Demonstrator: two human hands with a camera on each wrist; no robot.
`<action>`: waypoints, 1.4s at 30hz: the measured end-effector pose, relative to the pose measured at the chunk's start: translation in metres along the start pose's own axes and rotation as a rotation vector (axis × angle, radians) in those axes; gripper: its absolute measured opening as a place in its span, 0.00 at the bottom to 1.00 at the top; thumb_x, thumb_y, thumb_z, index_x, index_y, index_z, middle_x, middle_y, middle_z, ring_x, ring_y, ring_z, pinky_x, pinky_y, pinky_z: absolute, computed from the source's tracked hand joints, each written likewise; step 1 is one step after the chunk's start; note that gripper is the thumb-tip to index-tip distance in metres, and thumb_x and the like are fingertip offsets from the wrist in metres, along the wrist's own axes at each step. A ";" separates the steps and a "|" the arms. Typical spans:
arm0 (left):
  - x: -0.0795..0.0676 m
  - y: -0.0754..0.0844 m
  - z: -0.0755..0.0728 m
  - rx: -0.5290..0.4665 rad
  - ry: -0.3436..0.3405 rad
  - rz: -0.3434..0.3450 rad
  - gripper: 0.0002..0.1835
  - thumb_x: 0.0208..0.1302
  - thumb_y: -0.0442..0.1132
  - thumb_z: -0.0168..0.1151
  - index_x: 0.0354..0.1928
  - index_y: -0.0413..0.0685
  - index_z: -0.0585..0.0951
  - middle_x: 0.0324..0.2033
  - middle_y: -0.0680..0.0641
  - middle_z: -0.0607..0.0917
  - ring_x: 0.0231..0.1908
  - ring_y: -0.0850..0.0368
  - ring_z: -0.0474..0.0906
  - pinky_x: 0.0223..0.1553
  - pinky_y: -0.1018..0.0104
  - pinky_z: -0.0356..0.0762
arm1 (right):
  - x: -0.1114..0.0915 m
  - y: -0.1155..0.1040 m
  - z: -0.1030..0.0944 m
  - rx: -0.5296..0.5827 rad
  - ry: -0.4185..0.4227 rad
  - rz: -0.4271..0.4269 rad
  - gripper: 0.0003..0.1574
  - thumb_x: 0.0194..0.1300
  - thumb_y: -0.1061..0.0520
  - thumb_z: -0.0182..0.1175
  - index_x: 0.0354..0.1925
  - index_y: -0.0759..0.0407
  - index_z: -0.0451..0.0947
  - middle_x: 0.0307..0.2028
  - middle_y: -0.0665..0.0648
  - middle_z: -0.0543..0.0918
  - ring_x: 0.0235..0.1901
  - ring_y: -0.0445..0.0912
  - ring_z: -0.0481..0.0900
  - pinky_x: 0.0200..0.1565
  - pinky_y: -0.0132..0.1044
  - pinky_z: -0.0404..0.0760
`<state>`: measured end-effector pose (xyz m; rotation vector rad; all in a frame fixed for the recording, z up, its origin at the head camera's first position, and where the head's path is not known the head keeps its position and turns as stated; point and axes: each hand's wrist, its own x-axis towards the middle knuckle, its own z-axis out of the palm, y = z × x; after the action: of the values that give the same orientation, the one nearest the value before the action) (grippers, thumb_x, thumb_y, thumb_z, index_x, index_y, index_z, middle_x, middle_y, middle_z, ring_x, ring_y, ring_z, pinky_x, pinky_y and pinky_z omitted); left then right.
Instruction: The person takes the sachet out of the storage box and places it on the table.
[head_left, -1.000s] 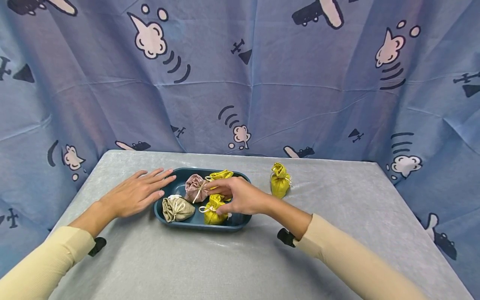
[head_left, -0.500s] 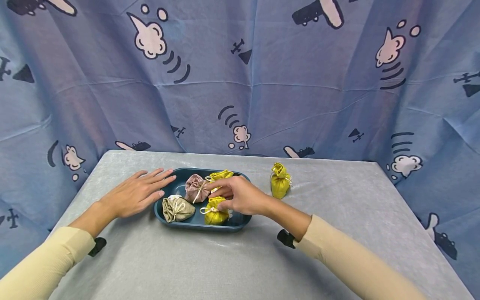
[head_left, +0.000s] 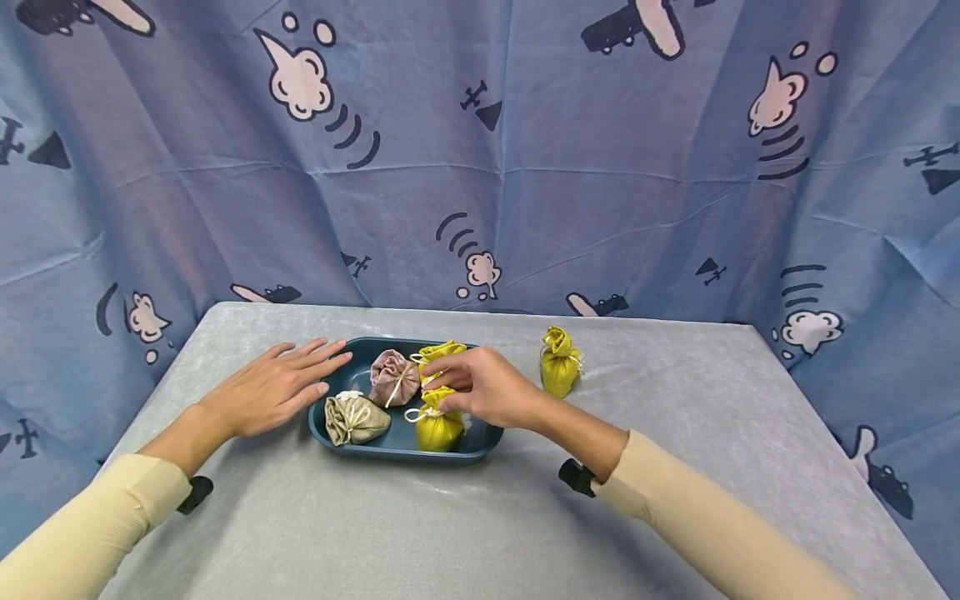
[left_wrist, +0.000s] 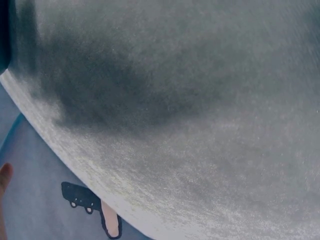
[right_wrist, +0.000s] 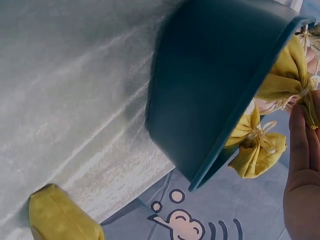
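A dark blue oval tray (head_left: 397, 454) holds several small drawstring pouches. My right hand (head_left: 491, 387) pinches the gathered neck of the front yellow pouch (head_left: 438, 432), which hangs or stands upright in the tray's right part; in the right wrist view the fingertips meet at that pouch's (right_wrist: 285, 75) tied top. Behind it is a second yellow pouch (head_left: 442, 348), partly hidden by my fingers. A pink pouch (head_left: 392, 375) and a beige pouch (head_left: 356, 418) lie to the left. My left hand (head_left: 273, 387) lies with straight fingers at the tray's left end.
Another yellow pouch (head_left: 560, 362) stands on the grey cloth-covered table (head_left: 675, 400), right of the tray. A blue patterned curtain (head_left: 570, 167) hangs behind the table. In the left wrist view, mostly shadowed tablecloth (left_wrist: 200, 150) shows.
The front yellow pouch has gone from leaning leftward to upright, shifting slightly right, with my right hand rising a little at its neck. My left hand stays in place.
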<state>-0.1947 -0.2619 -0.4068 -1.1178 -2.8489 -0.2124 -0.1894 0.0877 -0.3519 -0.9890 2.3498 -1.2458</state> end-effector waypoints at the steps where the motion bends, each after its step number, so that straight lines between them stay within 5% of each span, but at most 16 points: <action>1: 0.000 0.000 0.000 -0.001 0.000 0.000 0.28 0.79 0.50 0.44 0.77 0.55 0.62 0.75 0.48 0.60 0.73 0.41 0.57 0.68 0.35 0.53 | -0.001 0.000 -0.001 -0.005 0.006 -0.002 0.27 0.59 0.71 0.69 0.58 0.68 0.79 0.47 0.60 0.87 0.47 0.46 0.86 0.48 0.31 0.82; 28: 0.000 0.003 -0.002 -0.003 -0.014 -0.011 0.28 0.79 0.50 0.44 0.77 0.55 0.62 0.76 0.51 0.58 0.74 0.42 0.56 0.69 0.36 0.51 | -0.020 -0.016 -0.062 -0.064 0.226 -0.086 0.27 0.57 0.72 0.69 0.56 0.67 0.79 0.46 0.61 0.88 0.46 0.49 0.87 0.45 0.35 0.84; 42: 0.000 0.003 -0.001 -0.006 -0.008 -0.010 0.28 0.79 0.48 0.46 0.77 0.55 0.62 0.76 0.48 0.60 0.74 0.42 0.56 0.68 0.35 0.52 | -0.026 -0.006 -0.082 -0.139 0.414 -0.010 0.27 0.60 0.72 0.67 0.59 0.64 0.78 0.48 0.60 0.87 0.47 0.50 0.87 0.46 0.37 0.84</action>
<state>-0.1925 -0.2594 -0.4059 -1.1088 -2.8633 -0.2179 -0.2130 0.1537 -0.3008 -0.8474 2.7789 -1.4202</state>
